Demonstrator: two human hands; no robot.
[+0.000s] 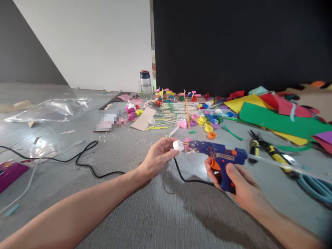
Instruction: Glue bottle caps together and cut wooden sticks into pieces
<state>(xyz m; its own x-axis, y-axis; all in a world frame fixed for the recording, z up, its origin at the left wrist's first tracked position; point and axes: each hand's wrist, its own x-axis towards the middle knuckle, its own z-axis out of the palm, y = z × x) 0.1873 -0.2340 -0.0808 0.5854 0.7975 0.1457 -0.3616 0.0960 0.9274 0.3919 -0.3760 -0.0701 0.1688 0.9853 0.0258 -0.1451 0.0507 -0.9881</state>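
Between the fingers of my left hand is a white bottle cap. My right hand grips a blue glue gun with an orange trigger, its nozzle pointing left at the cap. Nozzle and cap meet or nearly meet; I cannot tell which. A clear glue stick sticks out of the back of the gun. The gun's black cord runs under my hands. Just behind the nozzle, something pink on the floor is partly hidden.
Coloured bottle caps and thin sticks lie ahead. Pliers and blue-handled scissors rest at right, below green felt. A water bottle stands at the back. At left are a plastic bag and a purple power strip.
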